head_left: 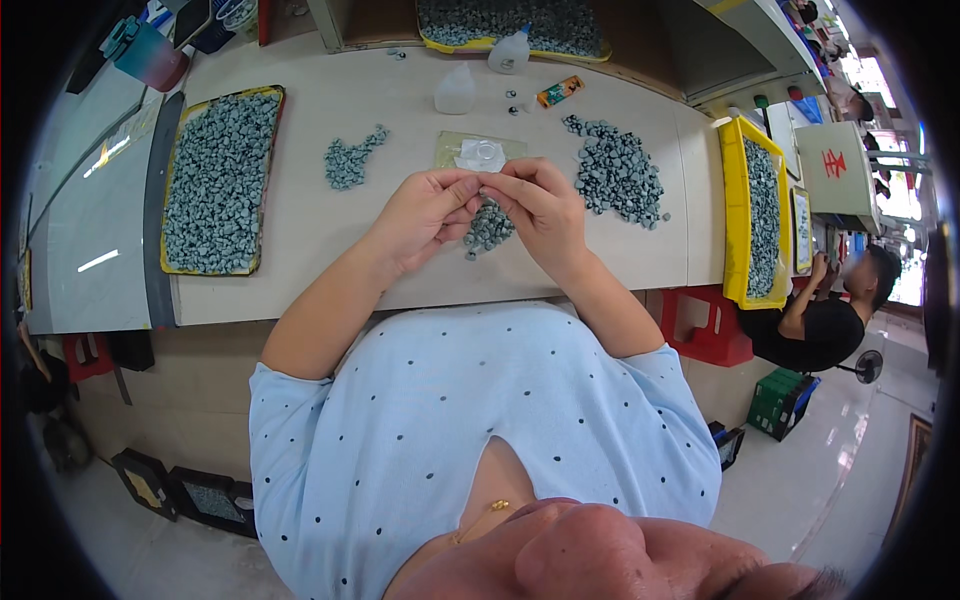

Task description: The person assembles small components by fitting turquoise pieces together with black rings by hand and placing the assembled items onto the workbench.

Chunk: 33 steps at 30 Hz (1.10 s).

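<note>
My left hand [425,215] and my right hand [545,210] meet above the middle of the table, thumbs and forefingers pinched together. Something small seems to sit between the fingertips, but the fingers hide it. Just below them lies a small heap of grey-green pieces [490,232], partly covered by my hands. Beyond the fingertips is a yellowish board [452,142] bearing a white sheet with a clear round item [487,152]. A small pile of similar pieces [348,165] lies to the left, and a larger, darker pile [618,175] to the right.
Trays of pieces stand left [205,271] and far right [734,200]; another yellow-edged tray [450,47] sits in the back shelf. Two squeeze bottles [455,92] and an orange-green packet [560,92] stand behind the board. A co-worker [835,310] sits at right.
</note>
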Each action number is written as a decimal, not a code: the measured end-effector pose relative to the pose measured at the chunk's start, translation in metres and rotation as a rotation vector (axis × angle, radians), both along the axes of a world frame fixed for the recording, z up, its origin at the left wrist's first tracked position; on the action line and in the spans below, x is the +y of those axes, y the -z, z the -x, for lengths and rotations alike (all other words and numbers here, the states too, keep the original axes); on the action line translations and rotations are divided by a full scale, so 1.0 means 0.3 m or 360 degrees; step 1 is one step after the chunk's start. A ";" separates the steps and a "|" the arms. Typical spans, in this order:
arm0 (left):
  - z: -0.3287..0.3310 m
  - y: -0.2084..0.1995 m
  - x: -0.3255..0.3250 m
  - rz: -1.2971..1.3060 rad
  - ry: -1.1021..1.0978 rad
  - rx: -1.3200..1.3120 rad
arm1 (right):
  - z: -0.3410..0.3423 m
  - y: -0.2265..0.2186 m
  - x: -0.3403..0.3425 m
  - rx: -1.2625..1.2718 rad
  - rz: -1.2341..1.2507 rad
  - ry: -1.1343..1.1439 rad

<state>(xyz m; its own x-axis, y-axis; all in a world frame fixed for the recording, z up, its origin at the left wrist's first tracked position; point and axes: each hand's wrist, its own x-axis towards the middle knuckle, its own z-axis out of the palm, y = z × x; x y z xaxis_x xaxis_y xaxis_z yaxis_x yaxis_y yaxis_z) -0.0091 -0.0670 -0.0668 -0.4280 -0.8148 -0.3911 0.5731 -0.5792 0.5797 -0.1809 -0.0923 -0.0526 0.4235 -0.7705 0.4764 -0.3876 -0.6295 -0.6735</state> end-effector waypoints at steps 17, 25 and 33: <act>0.005 0.015 -0.013 0.0046 -0.0026 -0.0155 | 0.022 0.016 -0.027 0.0011 -0.0056 -0.0092; 0.007 -0.003 -0.006 0.0050 0.0030 -0.0141 | 0.034 0.009 -0.017 -0.0035 -0.0196 -0.0014; 0.001 -0.005 0.003 0.0076 -0.0005 -0.0192 | 0.001 -0.029 0.000 -0.0027 -0.0256 -0.0002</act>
